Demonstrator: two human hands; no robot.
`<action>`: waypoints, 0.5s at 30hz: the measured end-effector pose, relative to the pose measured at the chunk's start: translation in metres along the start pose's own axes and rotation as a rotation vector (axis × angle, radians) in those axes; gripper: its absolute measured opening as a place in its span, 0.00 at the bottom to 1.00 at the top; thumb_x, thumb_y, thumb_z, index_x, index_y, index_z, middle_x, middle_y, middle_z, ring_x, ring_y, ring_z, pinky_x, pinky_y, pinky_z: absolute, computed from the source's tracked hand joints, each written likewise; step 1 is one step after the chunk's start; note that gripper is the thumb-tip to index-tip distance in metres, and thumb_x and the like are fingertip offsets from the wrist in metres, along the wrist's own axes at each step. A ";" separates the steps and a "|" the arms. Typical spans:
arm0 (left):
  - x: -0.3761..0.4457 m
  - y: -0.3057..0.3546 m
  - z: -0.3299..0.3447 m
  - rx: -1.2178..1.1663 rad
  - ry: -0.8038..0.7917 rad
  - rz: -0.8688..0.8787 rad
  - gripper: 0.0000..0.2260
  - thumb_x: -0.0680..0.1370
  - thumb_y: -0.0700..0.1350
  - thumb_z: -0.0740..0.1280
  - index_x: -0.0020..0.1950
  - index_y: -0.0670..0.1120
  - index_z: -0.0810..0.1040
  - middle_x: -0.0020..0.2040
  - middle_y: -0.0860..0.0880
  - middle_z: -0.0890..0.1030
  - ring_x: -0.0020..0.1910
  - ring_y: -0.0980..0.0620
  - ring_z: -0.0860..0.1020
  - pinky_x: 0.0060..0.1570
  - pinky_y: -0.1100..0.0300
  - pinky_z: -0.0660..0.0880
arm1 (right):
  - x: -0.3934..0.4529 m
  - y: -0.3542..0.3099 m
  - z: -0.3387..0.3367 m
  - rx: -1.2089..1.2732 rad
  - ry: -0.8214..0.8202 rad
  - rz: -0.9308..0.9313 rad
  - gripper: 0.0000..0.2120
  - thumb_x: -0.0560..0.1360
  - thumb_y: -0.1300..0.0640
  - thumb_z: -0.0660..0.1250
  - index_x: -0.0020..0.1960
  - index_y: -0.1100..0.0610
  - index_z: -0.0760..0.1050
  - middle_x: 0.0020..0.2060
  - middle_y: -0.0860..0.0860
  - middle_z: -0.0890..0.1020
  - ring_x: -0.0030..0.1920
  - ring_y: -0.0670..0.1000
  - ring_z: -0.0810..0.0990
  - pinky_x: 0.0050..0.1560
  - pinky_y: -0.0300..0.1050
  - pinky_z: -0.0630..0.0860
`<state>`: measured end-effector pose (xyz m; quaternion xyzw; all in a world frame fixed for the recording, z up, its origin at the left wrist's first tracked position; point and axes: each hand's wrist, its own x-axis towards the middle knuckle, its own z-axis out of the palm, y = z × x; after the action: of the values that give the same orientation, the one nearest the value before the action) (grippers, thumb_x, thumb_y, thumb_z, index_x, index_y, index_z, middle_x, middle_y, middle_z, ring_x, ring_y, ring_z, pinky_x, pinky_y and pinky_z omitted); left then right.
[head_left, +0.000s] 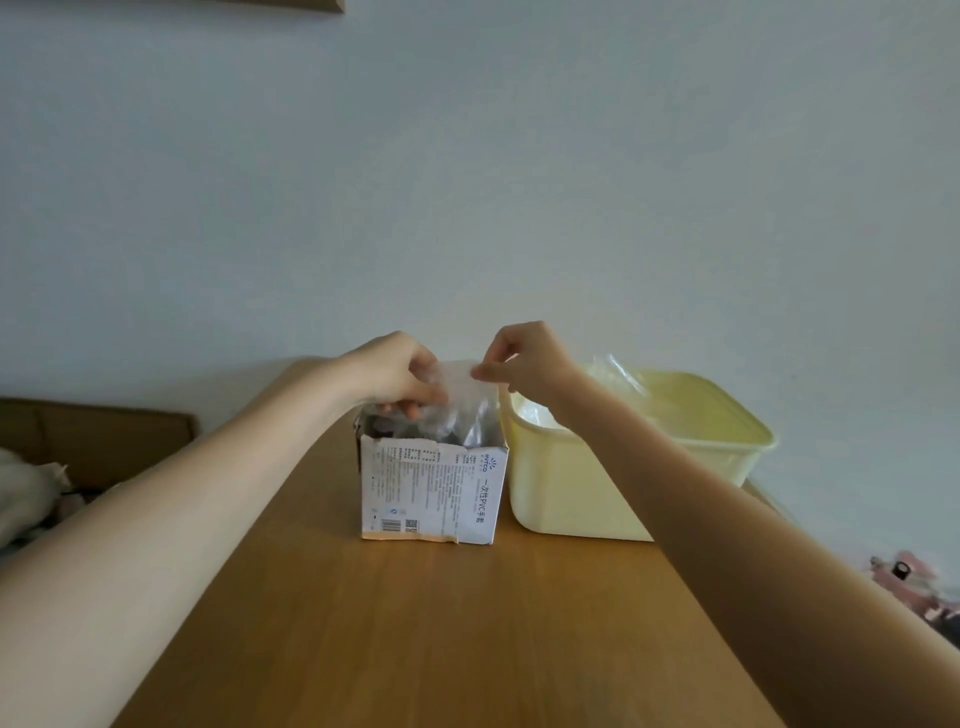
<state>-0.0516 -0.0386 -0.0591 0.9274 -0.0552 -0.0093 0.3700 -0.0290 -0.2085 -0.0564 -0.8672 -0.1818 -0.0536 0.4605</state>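
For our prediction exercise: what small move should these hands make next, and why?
Probably lift the clear plastic glove upward: left hand and right hand both pinch its top edge, but its lower part sits inside the torn white cardboard box.

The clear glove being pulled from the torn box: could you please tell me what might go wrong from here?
The thin clear glove is pinched by both the left hand and the right hand; pulling them apart could stretch or tear it. The torn box stands free on the table, no hand plainly steadying it, so an upward pull might lift or tip it. Other clear plastic inside may drag out with it.
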 end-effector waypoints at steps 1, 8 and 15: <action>0.000 -0.001 -0.001 0.025 0.019 -0.002 0.08 0.74 0.42 0.71 0.37 0.42 0.75 0.21 0.52 0.75 0.17 0.58 0.68 0.18 0.67 0.63 | 0.001 0.001 -0.004 -0.015 0.014 -0.017 0.15 0.69 0.66 0.73 0.30 0.55 0.70 0.30 0.49 0.74 0.29 0.45 0.70 0.31 0.34 0.68; -0.011 -0.003 -0.003 0.290 -0.085 -0.053 0.04 0.75 0.43 0.69 0.44 0.42 0.78 0.28 0.50 0.78 0.17 0.61 0.71 0.20 0.68 0.67 | 0.004 0.010 -0.030 0.294 0.174 0.109 0.10 0.74 0.71 0.62 0.36 0.60 0.70 0.33 0.55 0.76 0.33 0.52 0.77 0.43 0.47 0.79; -0.015 0.025 -0.015 -0.142 -0.035 0.034 0.16 0.75 0.50 0.69 0.61 0.50 0.73 0.55 0.52 0.78 0.32 0.56 0.82 0.29 0.67 0.75 | -0.004 0.000 -0.048 0.629 0.179 0.184 0.11 0.75 0.73 0.58 0.43 0.62 0.76 0.35 0.55 0.79 0.32 0.52 0.77 0.30 0.37 0.76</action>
<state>-0.0681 -0.0452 -0.0313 0.8974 -0.0767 -0.0230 0.4339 -0.0293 -0.2490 -0.0300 -0.6872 -0.0690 -0.0289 0.7226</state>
